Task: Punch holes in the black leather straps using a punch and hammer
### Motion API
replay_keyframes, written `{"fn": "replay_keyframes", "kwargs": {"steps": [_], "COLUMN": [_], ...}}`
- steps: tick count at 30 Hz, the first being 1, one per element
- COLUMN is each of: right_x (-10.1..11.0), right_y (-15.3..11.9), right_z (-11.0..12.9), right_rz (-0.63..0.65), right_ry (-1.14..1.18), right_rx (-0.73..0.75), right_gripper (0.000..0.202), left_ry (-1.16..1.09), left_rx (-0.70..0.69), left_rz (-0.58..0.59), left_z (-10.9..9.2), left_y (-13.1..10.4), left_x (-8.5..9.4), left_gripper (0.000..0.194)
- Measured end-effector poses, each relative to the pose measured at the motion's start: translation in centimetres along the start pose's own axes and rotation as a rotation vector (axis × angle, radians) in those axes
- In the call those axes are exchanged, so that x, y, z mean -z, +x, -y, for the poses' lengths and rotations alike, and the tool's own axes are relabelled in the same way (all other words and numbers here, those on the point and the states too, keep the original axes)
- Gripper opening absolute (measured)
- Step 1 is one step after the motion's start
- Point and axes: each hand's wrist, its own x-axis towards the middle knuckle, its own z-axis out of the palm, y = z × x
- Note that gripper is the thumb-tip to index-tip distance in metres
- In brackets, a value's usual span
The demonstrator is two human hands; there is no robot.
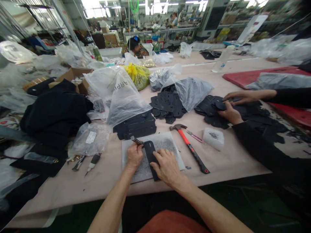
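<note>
Fingers of the left hand (pixel 135 156) pinch a metal tool (pixel 137 140); the right hand's (pixel 167 166) fingers spread over a black strip (pixel 151 159).

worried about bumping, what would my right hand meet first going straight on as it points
Past the dark strip under its fingers, the right hand would probably meet the metal tool in the left hand first, though height is hard to judge.
</note>
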Motion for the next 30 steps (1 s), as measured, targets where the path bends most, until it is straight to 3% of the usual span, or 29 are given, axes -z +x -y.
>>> {"fn": "replay_keyframes", "kwargs": {"steps": [4, 9, 13, 18, 30], "right_x": [-0.9, -3.4, -4.6, -4.7, -4.5], "right_y": [0.5, 0.0, -0.1, 0.2, 0.2], "right_z": [-0.9, -0.9, 0.0, 0.1, -0.7], "right_rz": [-0.030, -0.088, -0.116, -0.132, -0.140], "right_ry": [0.034, 0.053, 0.066, 0.119, 0.227], "right_rx": [0.152, 0.106, 0.059, 0.027, -0.012], "right_gripper": [0.050, 0.054, 0.055, 0.055, 0.045], "left_ry": [-0.032, -0.050, -0.093, -0.106, -0.065], "left_rx": [0.024, 0.026, 0.009, 0.014, 0.000], "left_rz": [-0.016, -0.085, 0.004, 0.097, 0.137], "left_z": [-0.5, -1.9, -2.9, -2.8, -3.1], "left_y": [0.2, 0.7, 1.1, 1.2, 1.2], "left_x": [0.5, 0.8, 0.0, -0.9, -0.9], "left_gripper": [0.024, 0.025, 0.024, 0.023, 0.024]}}
